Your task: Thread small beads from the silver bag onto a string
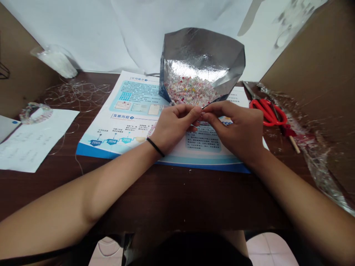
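Observation:
Over the printed sheet, my left hand (177, 123) and my right hand (235, 123) meet fingertip to fingertip, both closed in a pinch. Small pinkish beads show between the fingertips. A strand of pink beads (151, 130) peeks out beside my left wrist, its remainder hidden behind the hand. Whatever my right fingers grip is too small to make out. Just beyond the hands stands an open silver-lined bag (202, 48), holding many loose pink, clear, red and yellow beads (191, 90).
Red-handled scissors (267, 111) lie at the right, near crumpled clear plastic (318, 162). At the left are a beaded ring (36, 112) on white paper (33, 147), tangled clear thread (74, 94) and a clear bag (57, 61). The blue-and-white printed sheet (102, 118) covers mid-table. Brown panels flank the table.

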A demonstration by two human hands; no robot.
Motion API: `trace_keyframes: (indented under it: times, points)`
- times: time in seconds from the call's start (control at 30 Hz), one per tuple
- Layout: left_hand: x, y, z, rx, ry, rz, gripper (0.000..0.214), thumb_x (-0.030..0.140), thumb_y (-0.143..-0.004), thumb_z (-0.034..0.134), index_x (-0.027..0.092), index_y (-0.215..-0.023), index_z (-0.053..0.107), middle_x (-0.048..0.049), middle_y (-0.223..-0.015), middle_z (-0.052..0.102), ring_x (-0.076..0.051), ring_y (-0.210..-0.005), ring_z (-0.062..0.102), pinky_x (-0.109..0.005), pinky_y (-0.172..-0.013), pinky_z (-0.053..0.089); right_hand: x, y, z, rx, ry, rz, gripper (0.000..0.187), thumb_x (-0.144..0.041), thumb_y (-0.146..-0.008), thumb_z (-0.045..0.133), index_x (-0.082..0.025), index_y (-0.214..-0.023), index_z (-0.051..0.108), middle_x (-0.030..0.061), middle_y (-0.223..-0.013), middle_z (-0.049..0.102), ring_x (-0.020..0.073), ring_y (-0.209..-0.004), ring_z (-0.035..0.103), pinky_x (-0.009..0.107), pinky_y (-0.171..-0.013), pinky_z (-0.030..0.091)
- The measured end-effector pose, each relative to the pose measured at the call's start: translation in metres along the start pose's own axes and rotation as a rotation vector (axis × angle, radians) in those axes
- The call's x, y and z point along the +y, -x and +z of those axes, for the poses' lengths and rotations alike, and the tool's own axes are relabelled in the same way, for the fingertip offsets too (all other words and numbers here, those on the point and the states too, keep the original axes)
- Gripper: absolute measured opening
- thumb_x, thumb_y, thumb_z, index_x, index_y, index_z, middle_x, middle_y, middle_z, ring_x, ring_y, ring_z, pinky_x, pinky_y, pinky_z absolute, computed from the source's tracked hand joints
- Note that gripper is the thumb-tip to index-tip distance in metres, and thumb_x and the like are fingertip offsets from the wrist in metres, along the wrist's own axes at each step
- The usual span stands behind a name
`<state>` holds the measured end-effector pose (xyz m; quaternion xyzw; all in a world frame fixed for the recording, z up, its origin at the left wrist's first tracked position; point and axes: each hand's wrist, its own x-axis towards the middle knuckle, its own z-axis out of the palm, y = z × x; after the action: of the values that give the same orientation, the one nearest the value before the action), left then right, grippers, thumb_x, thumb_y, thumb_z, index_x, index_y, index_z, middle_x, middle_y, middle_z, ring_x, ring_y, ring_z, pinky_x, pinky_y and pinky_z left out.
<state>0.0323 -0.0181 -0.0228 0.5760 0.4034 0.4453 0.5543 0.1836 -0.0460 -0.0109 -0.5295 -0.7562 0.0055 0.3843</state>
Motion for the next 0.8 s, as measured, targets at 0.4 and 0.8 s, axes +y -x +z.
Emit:
trace_keyframes:
  times: [0.4,0.8]
  points:
    - [0.001,0.0,0.001,0.01,-0.029,-0.011,0.027,0.036,-0.083,0.056,0.014,-0.068,0.053,-0.0006,-0.065,0.056,-0.005,-0.053,0.051,-0.019,-0.048,0.044,0.0,-0.002,-0.001,0.024,0.025,-0.014,0.012,-0.034,-0.082,0.055,-0.024,-0.08,0.062,0.0006,-0.075,0.069,0.0159,-0.069,0.064,0.029,-0.063,0.046]
    - [0.035,-0.027,-0.037,0.388,0.287,-0.101,0.021,0.014,-0.09,0.031,0.018,-0.07,0.037,-0.0001,-0.069,0.048,-0.007,-0.062,0.052,-0.024,-0.065,0.047,0.02,-0.007,0.0,-0.087,-0.037,0.04,0.006,-0.029,-0.081,0.056,-0.025,-0.084,0.058,0.0002,-0.074,0.067,0.0153,-0.067,0.061,0.032,-0.065,0.045]
